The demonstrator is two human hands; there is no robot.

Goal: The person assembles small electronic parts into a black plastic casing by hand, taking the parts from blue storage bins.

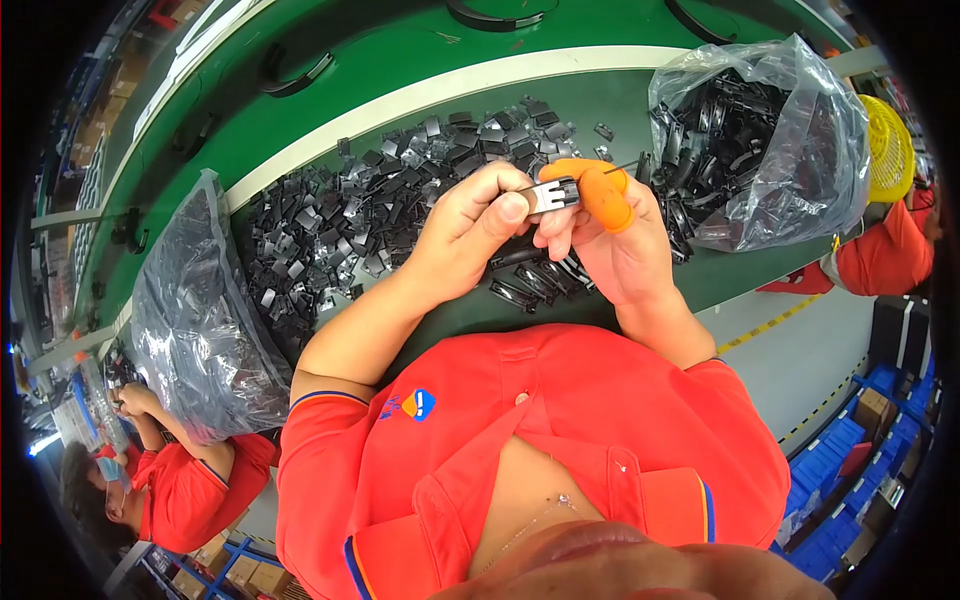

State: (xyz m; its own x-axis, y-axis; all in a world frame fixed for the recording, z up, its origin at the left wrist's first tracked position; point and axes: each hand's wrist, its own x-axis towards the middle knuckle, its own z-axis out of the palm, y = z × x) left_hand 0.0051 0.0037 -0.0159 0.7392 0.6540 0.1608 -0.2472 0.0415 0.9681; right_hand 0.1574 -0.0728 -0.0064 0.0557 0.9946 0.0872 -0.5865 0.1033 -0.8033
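Between my hands, above the table's near side, is a small black-and-silver slotted part (550,196). My left hand (465,235) pinches its left end between thumb and fingers. My right hand (625,245) wears orange covers on the thumb and a finger; its curled fingers close at the part's right end. A thin dark strip (622,167) shows beside the orange covers; whether it is held I cannot tell. Under my hands lie several glossy black curved pieces (540,283). A wide heap of small black plastic pieces (330,215) spreads to the left and behind.
A clear bag of black curved parts (735,120) stands at the right, by a yellow basket (888,150). Another grey plastic bag (200,320) lies left. Beyond a pale rail (400,97), a green belt (380,45) carries black bands (295,78). Co-workers in red sit on both sides.
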